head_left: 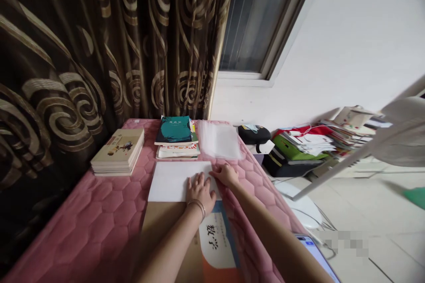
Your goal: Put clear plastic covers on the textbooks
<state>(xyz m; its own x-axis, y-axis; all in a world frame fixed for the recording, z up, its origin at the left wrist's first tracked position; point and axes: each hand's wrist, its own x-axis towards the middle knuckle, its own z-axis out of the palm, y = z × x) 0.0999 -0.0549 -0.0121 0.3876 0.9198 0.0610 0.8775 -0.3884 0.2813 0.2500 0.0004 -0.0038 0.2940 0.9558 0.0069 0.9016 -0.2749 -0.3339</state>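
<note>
My left hand (201, 192) lies flat with its fingers spread on a white sheet (168, 181); a bracelet circles the wrist. At the sheet's right edge, my right hand (226, 174) has its fingers curled and pressed together, seemingly pinching that edge. Towards me, partly under my left forearm, is a textbook (215, 241) with large Chinese characters and blue and orange areas on its cover. A plain brown surface (162, 225) adjoins it on the left; whether it belongs to the book I cannot tell. Just beyond my hands lies a pile of translucent sleeves (221, 140).
A pink quilted cover (109, 212) spreads beneath everything. On it stand a stack of beige books (117, 152) and a pile topped by a teal book (174, 129). A phone or tablet (315, 254) lies at the right edge, near a white lamp or fan stand (332, 170).
</note>
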